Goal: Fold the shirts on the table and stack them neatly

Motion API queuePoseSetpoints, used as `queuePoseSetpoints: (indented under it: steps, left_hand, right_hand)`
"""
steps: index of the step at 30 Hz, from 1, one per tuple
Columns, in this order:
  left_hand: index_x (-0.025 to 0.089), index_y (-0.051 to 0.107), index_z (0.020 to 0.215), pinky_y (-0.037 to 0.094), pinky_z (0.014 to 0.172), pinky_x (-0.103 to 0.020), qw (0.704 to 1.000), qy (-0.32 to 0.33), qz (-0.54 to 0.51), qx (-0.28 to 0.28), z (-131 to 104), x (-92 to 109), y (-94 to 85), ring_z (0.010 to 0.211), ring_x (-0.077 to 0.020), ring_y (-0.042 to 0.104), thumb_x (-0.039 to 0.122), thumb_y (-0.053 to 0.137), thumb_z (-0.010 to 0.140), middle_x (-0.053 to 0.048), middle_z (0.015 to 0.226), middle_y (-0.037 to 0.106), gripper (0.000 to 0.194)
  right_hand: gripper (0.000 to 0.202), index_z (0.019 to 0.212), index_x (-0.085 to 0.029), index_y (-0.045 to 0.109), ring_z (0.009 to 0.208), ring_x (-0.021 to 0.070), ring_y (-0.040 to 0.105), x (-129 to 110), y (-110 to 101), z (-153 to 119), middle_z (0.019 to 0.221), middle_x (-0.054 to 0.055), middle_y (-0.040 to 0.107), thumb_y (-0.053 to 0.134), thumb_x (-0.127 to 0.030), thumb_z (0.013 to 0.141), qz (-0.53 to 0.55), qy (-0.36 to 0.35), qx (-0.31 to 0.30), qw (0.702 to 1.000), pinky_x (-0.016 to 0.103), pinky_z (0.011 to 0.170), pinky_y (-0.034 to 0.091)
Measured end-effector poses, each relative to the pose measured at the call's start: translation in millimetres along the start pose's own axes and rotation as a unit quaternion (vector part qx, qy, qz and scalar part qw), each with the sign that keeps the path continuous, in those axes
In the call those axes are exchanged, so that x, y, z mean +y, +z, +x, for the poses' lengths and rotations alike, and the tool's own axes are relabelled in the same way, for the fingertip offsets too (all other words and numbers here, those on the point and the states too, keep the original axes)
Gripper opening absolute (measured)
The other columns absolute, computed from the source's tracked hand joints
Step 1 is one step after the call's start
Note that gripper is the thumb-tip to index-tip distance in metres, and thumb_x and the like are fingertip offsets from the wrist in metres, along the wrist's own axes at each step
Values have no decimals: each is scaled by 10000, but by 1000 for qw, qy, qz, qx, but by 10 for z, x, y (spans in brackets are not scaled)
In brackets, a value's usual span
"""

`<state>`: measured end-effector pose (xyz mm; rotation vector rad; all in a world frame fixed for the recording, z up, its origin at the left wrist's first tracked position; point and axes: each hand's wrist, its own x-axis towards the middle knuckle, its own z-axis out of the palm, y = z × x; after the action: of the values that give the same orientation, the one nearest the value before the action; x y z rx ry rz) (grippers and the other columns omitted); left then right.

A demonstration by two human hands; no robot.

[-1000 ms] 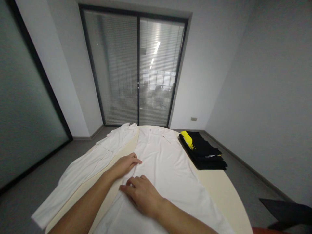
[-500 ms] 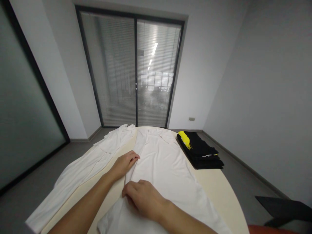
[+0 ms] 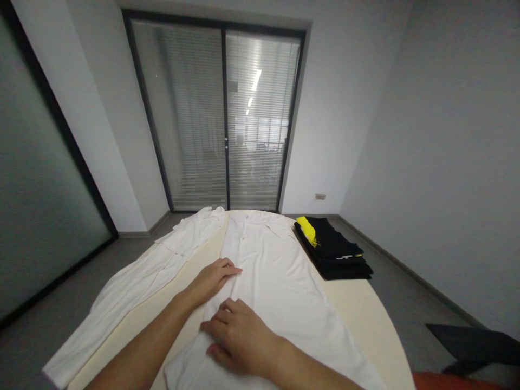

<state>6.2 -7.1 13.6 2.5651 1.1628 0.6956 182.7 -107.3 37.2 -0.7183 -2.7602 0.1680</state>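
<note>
A white shirt (image 3: 280, 281) lies lengthwise across the middle of the table, its collar end far from me and soft creases along its left half. On the shirt's left edge rests my left hand (image 3: 217, 277), open, fingers stretched over the cloth. Closer to me, my right hand (image 3: 241, 337) lies on the same edge, palm down; its fingers are apart and the thumb stands away from them. Both hands touch the fabric without gripping it. The part of the shirt beneath my right hand and forearm is hidden.
Another white garment (image 3: 142, 276) lies along the table's left side. At the back right sits a stack of folded black clothes (image 3: 337, 249) with a yellow patch (image 3: 306, 230). The pale table (image 3: 365, 309) has a curved edge. A dark object (image 3: 475, 344) stands beyond it, lower right.
Both hands have loosened from the shirt's left edge and their fingers have spread. My left hand has shifted slightly right and down onto the cloth.
</note>
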Motion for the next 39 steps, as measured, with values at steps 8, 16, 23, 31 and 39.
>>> queuePoseSetpoints:
  steps: [8,16,23,31,39]
  left_hand:
    - [260,717,993,465,872,-280,1000,7,26,7,23,47,-3,977,-171,600,192,531,959,-19,1052,637,200]
    - [240,673,1034,465,885,-305,995,-18,25,92,88,153,18,988,-180,605,222,471,987,-29,1046,645,208]
    - [238,707,998,482,853,-321,998,-30,62,15,93,260,82,977,-208,609,218,509,966,-37,1021,672,201]
    - [233,720,1011,478,875,-319,997,-51,57,25,125,300,94,986,-205,614,228,493,979,-39,1021,683,229]
    - [223,705,1074,478,898,-350,996,-60,63,33,132,332,109,999,-221,608,244,483,983,-55,1038,683,241]
  right_hand:
    - [196,1027,-233,650,1045,208,535,24,28,10,1019,29,666,637,-331,858,16,-43,-13,999,323,828,385]
    - [122,937,-206,623,948,137,593,1,-314,-58,931,-24,699,616,-195,815,97,-131,-26,986,271,937,363]
    - [180,984,-252,688,862,150,626,36,-429,-168,871,-42,709,717,-283,810,96,-128,-136,978,258,792,417]
    - [210,866,-231,612,826,150,611,80,-454,-187,849,-37,668,729,-381,778,91,-131,-108,981,261,751,416]
    - [153,866,-248,628,751,156,619,5,-559,-221,797,-47,684,723,-264,748,67,-102,-149,981,254,649,391]
